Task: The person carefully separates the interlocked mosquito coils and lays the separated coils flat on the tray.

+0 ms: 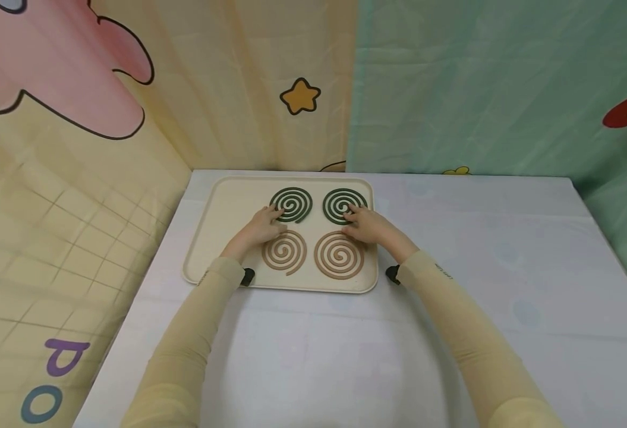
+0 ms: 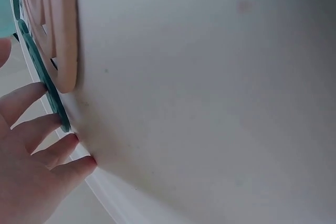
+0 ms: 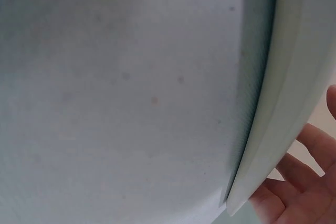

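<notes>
Two dark green mosquito coils lie along the far side of a cream tray (image 1: 226,223), and two brown ones lie along its near side. My left hand (image 1: 261,228) reaches in from the left, its spread fingertips touching the edge of the left green coil (image 1: 290,205); below them is the left brown coil (image 1: 283,250). In the left wrist view, fingertips meet the green coil (image 2: 37,56) and the tray surface. My right hand (image 1: 371,227) has its fingers over the right green coil (image 1: 340,206), with the right brown coil (image 1: 339,255) just below. Its exact contact is hidden.
The tray sits at the back left of a white-covered table (image 1: 479,267). Its raised rim (image 3: 283,98) passes beneath my right hand. Printed curtains (image 1: 265,53) stand behind the table and on both sides.
</notes>
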